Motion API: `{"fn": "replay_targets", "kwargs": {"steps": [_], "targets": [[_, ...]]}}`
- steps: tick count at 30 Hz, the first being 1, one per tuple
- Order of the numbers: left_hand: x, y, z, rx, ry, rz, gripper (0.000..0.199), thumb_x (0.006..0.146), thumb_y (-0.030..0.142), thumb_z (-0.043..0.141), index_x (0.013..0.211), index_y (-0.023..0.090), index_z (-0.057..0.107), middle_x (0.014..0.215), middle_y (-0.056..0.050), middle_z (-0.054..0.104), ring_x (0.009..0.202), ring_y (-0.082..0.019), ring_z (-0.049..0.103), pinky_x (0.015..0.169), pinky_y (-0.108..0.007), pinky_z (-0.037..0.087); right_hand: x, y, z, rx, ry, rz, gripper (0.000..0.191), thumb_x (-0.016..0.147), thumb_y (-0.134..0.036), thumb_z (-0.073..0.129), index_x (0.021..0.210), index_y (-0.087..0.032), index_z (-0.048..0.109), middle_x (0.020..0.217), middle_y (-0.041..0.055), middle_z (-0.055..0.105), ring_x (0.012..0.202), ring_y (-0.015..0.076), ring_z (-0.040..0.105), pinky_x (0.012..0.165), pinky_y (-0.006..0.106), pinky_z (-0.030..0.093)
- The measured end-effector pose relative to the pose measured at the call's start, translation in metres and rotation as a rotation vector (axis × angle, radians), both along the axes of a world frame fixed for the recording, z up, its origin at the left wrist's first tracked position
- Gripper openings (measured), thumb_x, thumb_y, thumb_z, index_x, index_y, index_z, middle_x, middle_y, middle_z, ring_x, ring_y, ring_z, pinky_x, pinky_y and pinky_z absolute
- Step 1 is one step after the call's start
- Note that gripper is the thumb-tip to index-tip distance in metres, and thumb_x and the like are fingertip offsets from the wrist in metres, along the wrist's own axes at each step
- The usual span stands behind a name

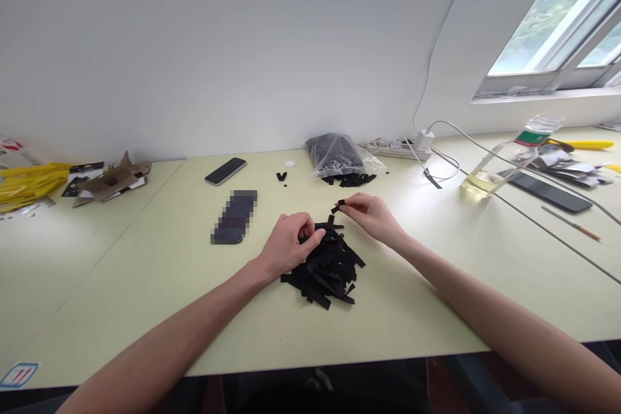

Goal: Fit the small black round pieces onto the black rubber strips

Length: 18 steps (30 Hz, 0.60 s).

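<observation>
A heap of short black fabric strips [327,265] lies on the pale table in front of me. My left hand [291,242] rests over the heap's upper left edge, its fingers curled in and the thumb above the strips. Whatever those fingers hold, if anything, is hidden. Just beyond the heap, my right hand [371,215] pinches a small black strip [336,209] between thumb and fingertips.
Behind the hands sits a clear plastic bag [334,155] of black pieces. A phone [226,171] and a pixelated dark rectangle [235,217] lie to the left. Rightward are a power strip [395,149], cables, a tilted bottle [509,158] with yellowish liquid and another dark phone-like slab [546,191].
</observation>
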<state>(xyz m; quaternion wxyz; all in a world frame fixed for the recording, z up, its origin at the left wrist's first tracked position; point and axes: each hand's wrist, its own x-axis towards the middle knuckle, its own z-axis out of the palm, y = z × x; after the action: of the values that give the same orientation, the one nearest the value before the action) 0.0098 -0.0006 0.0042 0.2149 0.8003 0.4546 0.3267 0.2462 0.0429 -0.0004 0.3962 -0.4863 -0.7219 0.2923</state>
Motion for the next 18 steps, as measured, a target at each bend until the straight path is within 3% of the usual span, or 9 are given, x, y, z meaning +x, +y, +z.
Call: {"fn": "replay_targets", "kwargs": {"steps": [4, 10, 14, 18], "targets": [[0.0, 0.0, 0.001, 0.002, -0.069, 0.01, 0.025, 0.096, 0.048, 0.061, 0.098, 0.023, 0.062, 0.085, 0.002, 0.065, 0.079, -0.017, 0.058, 0.083, -0.033, 0.043, -0.014, -0.02, 0.011, -0.079, 0.198, 0.143, 0.024, 0.088, -0.04, 0.069, 0.092, -0.019, 0.077, 0.096, 0.0082, 0.074, 0.086, 0.022, 0.069, 0.078, 0.037, 0.055], [-0.001, 0.001, -0.001, 0.071, -0.002, -0.095, 0.024, 0.103, 0.035, 0.052, 0.085, 0.021, 0.061, 0.08, 0.002, 0.064, 0.075, -0.015, 0.058, 0.082, -0.035, 0.039, -0.031, -0.04, 0.015, -0.106, 0.235, 0.171, 0.017, 0.089, -0.036, 0.069, 0.09, -0.02, 0.075, 0.089, 0.0059, 0.073, 0.08, 0.0198, 0.068, 0.074, 0.035, 0.056], [-0.001, 0.001, -0.001, 0.064, -0.029, -0.036, 0.023, 0.101, 0.032, 0.054, 0.082, 0.021, 0.059, 0.077, 0.002, 0.062, 0.071, -0.015, 0.054, 0.081, -0.034, 0.039, -0.026, -0.036, 0.018, -0.221, 0.395, 0.149, 0.023, 0.09, -0.042, 0.07, 0.092, -0.019, 0.066, 0.081, 0.0037, 0.07, 0.08, 0.02, 0.07, 0.076, 0.036, 0.058], [-0.001, 0.0, 0.0, 0.034, -0.064, -0.01, 0.023, 0.101, 0.034, 0.054, 0.084, 0.021, 0.06, 0.079, 0.002, 0.064, 0.075, -0.016, 0.055, 0.081, -0.034, 0.041, -0.019, -0.032, 0.023, -0.357, 0.495, 0.217, 0.023, 0.088, -0.037, 0.072, 0.094, -0.021, 0.058, 0.078, 0.001, 0.068, 0.079, 0.0191, 0.072, 0.083, 0.038, 0.058]]}}
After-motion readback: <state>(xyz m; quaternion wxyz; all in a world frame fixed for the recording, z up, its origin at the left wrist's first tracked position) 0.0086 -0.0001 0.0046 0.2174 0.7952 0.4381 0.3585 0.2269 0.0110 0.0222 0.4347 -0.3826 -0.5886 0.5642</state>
